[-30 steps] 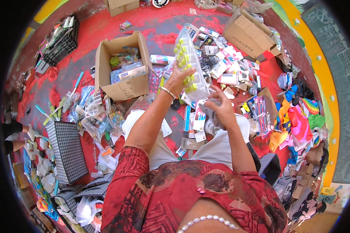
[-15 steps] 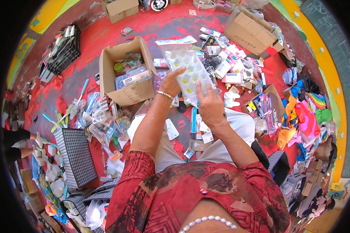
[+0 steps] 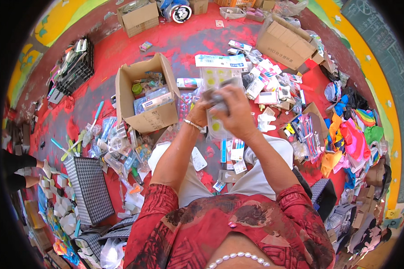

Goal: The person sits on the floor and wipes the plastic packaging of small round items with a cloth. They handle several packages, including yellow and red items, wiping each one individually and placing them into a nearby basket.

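Note:
My left hand [image 3: 197, 113] is closed, its fingers around the lower left side of a small dark grey thing [image 3: 221, 106] that motion smears. My right hand [image 3: 239, 112] grips the same thing from above, fingers bent over it; its kind cannot be made out. Beneath both hands lies a clear plastic blister pack [image 3: 207, 76] with rows of round lime-green pieces and a white-and-blue header card [image 3: 220, 61]. The hands hide much of its middle. To the left of the pack is a cylindrical white package [image 3: 188, 83].
An open cardboard box [image 3: 151, 117] holding packaged goods stands at left. Small boxes [image 3: 268, 97] pile up at right, before a larger carton [image 3: 280, 43]. Colourful cloth [image 3: 354, 136] heaps farther right. A checked box [image 3: 90, 190] and plastic bits [image 3: 119, 145] lie at lower left.
The blister pack has left my hands and lies flat, header card away from me. Both hands now hold a dark grey thing. The view has shifted slightly.

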The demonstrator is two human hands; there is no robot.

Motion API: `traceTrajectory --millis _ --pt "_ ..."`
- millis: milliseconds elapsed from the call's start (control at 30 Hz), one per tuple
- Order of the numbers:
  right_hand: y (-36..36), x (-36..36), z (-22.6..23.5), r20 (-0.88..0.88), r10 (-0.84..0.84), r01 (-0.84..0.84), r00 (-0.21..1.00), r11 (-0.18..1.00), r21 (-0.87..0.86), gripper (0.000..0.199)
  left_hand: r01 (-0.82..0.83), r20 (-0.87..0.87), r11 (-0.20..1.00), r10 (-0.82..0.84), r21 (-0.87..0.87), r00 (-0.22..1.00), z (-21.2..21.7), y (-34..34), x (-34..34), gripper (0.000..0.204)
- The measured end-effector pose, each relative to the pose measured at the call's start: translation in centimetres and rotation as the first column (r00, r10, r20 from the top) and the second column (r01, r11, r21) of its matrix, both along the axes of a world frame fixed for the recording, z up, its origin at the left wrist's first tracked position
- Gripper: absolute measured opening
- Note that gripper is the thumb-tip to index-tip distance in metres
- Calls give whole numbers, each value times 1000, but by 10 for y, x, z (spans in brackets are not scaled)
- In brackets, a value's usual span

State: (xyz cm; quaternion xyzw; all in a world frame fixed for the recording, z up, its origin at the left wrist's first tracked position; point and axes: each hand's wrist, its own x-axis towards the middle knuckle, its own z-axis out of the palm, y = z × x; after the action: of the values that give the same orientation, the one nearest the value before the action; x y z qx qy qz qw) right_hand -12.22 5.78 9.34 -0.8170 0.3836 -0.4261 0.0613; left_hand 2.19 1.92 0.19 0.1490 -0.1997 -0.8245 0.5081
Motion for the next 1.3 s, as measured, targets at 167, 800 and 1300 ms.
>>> traceTrajectory --millis 167,800,1300 --pt "-18 -10 -21 -120 48 -47 992 999 10 39 29 278 970 40 -240 960 -2 2 6 54" --pt "-93 14 54 -74 -20 8 997 986 -164 33 47 241 984 -3 -173 971 25 7 -2 74" --pt "-91 15 50 -121 83 -111 989 962 -249 34 49 278 967 23 -251 960 15 8 -7 74"
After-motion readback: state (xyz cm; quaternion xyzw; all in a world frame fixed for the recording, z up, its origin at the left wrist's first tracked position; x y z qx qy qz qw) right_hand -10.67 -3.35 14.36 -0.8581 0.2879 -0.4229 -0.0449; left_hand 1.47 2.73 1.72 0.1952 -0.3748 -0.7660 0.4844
